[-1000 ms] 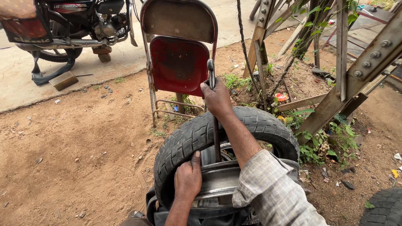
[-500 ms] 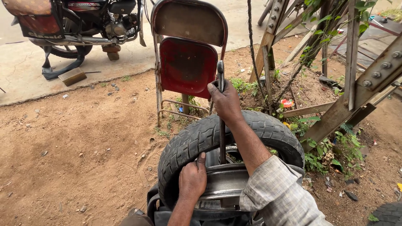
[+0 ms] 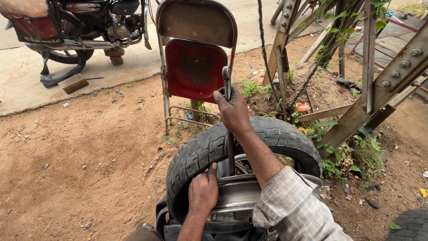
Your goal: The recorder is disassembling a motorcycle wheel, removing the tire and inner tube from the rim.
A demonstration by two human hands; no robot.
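A black motorcycle tyre (image 3: 196, 151) sits on a silver wheel rim (image 3: 236, 198) right in front of me. My right hand (image 3: 232, 109) is closed around the top of a long metal tyre lever (image 3: 227, 78), which stands nearly upright with its lower end wedged between tyre and rim. My left hand (image 3: 203, 192) rests on the rim, thumb up against the tyre's inner edge beside the lever. My right sleeve is a grey checked shirt.
A red folding metal chair (image 3: 194, 67) stands just beyond the tyre. A parked motorcycle (image 3: 76, 27) is at the back left on concrete. Bolted steel beams (image 3: 383, 85), thin trunks and weeds crowd the right. Another tyre (image 3: 412, 225) shows at bottom right. Bare dirt lies to the left.
The view has shifted slightly, so chair and tyre sit a little further right. My right hand stays on the lever's top; my left hand stays on the rim.
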